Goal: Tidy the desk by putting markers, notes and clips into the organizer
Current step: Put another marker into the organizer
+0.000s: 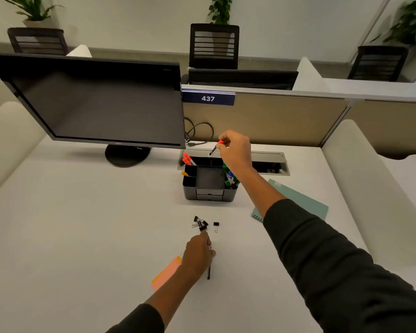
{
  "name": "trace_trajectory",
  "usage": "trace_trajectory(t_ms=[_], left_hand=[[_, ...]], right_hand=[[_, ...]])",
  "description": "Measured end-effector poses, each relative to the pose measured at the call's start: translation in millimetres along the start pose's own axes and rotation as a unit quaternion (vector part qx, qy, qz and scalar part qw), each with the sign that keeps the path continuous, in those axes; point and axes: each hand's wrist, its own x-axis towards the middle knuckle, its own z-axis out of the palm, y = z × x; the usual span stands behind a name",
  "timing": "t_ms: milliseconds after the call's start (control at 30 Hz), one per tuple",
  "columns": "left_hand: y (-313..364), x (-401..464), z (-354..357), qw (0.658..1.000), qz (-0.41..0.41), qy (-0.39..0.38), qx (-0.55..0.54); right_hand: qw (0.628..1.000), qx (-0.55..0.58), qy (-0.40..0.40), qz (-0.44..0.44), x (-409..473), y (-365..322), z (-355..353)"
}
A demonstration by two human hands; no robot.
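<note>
Your right hand point(235, 150) is up above the black organizer point(209, 186), fingers curled and pinching a red-capped marker point(216, 147) that tilts, its dark end pointing down toward the back compartments. Your left hand point(198, 255) is down on the white desk point(82, 224), fingers closed around a thin dark pen point(209, 272) whose lower end pokes out below your palm; your fingertips reach almost to the clips.

In the organizer, two red markers point(187, 159) lean in the back left slot, a yellow-tipped one point(185, 173) sits in the left front slot, and green and blue markers point(229, 175) stand bunched on the right side, partly behind your wrist.

A small cluster of black binder clips point(200, 223) lies on the desk in front of the organizer, with a single clip point(216, 225) just beside it to the right. The pink and orange sticky notes point(167, 272) lie near the left wrist, partly under your forearm. A teal notebook point(300, 199) lies to the right of the organizer, partly beneath your right arm. The dark monitor point(94, 102) stands at the back left.
</note>
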Motion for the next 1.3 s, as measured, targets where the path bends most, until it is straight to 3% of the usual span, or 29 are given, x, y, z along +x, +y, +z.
trace_trajectory(t_ms=[567,1300], left_hand=[[9,2,-2,1.0,-0.014,-0.01,0.026],[1,10,-34,0.986,-0.053,-0.02,-0.159]], right_hand=[[0.99,-0.098,-0.104,0.016,16,31,74],[0.982,-0.09,-0.163,0.034,10,45,97]])
